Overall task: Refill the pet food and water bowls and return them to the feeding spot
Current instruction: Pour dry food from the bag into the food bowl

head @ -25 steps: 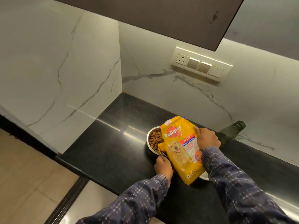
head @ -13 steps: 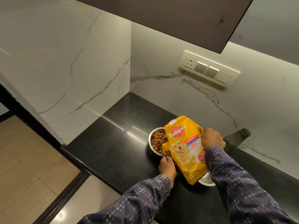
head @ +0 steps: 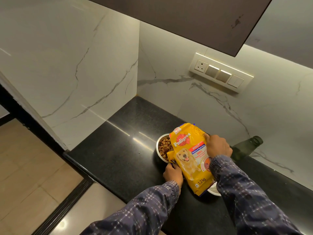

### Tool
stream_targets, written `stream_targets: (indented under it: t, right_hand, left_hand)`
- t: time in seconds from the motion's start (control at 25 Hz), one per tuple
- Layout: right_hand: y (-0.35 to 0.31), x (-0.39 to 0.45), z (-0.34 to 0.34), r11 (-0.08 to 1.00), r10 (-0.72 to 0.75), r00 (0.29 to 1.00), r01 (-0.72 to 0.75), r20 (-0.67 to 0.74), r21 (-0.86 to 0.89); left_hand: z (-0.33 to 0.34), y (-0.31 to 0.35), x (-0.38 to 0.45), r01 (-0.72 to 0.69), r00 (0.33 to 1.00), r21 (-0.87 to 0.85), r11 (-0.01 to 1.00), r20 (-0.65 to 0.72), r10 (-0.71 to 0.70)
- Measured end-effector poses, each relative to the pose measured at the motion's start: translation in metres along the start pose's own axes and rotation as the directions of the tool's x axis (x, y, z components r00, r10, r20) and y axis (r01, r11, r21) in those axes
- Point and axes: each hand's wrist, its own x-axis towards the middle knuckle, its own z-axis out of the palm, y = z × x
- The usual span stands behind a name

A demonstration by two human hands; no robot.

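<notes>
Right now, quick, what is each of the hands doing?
Left hand: pinches the lower corner of the yellow pet food bag.
Right hand: grips the bag's upper right edge.

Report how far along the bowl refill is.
Done: the steel food bowl on the counter holds kibble. In hand: left hand and right hand grip the yellow food bag. Left: the second bowl, mostly hidden, and carrying both back.

I note a glossy yellow plastic food bag [head: 189,156] and a shiny steel bowl [head: 160,150] of rough brown kibble. Countertop [head: 118,150] is polished black speckled stone; walls are smooth veined marble [head: 67,65]; the bottle [head: 245,148] is dark green glass.
</notes>
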Motion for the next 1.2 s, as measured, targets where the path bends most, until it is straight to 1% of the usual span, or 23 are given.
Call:
stream_targets:
  t: [0.16,0.28,0.4,0.48,0.56,0.68,0.72,0.84,0.92,1.0,1.04,1.08,1.12,1.2]
  right_hand:
    - [0.012,-0.008,0.004,0.991,0.056,0.998,-0.054,-0.013,0.124]
    - [0.033,-0.02,0.014,0.953,0.115,0.993,-0.114,0.012,0.282]
    - [0.046,-0.037,0.023,0.909,0.127,0.991,-0.128,0.029,0.398]
    - [0.051,-0.05,0.024,0.863,0.118,0.993,-0.112,0.019,0.492]
    - [0.056,-0.063,0.026,0.793,0.127,0.992,-0.117,0.025,0.598]
    - [0.064,-0.082,0.041,0.655,0.161,0.987,-0.11,0.004,0.747]
    - [0.066,-0.089,0.045,0.589,0.179,0.984,-0.104,-0.003,0.802]
    - [0.068,-0.115,0.053,0.343,0.21,0.978,-0.06,-0.014,0.937]
    - [0.066,-0.13,0.053,0.184,0.245,0.969,-0.058,0.012,0.981]
    - [0.062,-0.14,0.054,0.027,0.29,0.956,-0.043,0.033,0.999]
    - [0.062,-0.143,0.057,-0.034,0.312,0.949,-0.028,0.037,0.999]
    - [0.063,-0.147,0.062,-0.057,0.324,0.945,-0.022,0.039,0.998]
    - [0.063,-0.15,0.068,-0.043,0.327,0.944,-0.025,0.038,0.999]
    - [0.068,-0.159,0.086,-0.003,0.315,0.948,-0.051,0.049,0.999]
  left_hand:
    - [-0.005,0.003,0.0,-0.054,0.999,0.039,0.998,-0.004,0.054]
    - [-0.011,-0.004,0.003,-0.132,0.991,0.061,0.989,0.015,0.131]
    - [-0.02,-0.01,0.004,-0.191,0.981,0.095,0.977,0.041,0.188]
    - [-0.028,-0.012,0.002,-0.249,0.968,0.112,0.962,0.052,0.245]
    - [-0.037,-0.012,0.002,-0.309,0.951,0.15,0.939,0.066,0.303]
    - [-0.05,-0.011,0.001,-0.449,0.894,0.171,0.877,0.08,0.442]
    - [-0.053,-0.011,0.0,-0.502,0.865,0.175,0.847,0.084,0.495]
    - [-0.065,-0.012,-0.004,-0.644,0.765,0.151,0.75,0.141,0.628]
    - [-0.075,-0.007,-0.009,-0.728,0.685,0.195,0.657,0.172,0.708]
    - [-0.088,0.002,-0.021,-0.817,0.571,0.245,0.523,0.207,0.795]
    - [-0.095,0.008,-0.027,-0.86,0.489,0.284,0.424,0.222,0.843]
    - [-0.102,0.015,-0.031,-0.889,0.399,0.333,0.314,0.23,0.888]
    - [-0.109,0.022,-0.033,-0.897,0.316,0.388,0.212,0.229,0.921]
    - [-0.121,0.036,-0.033,-0.889,0.194,0.455,0.057,0.26,0.946]
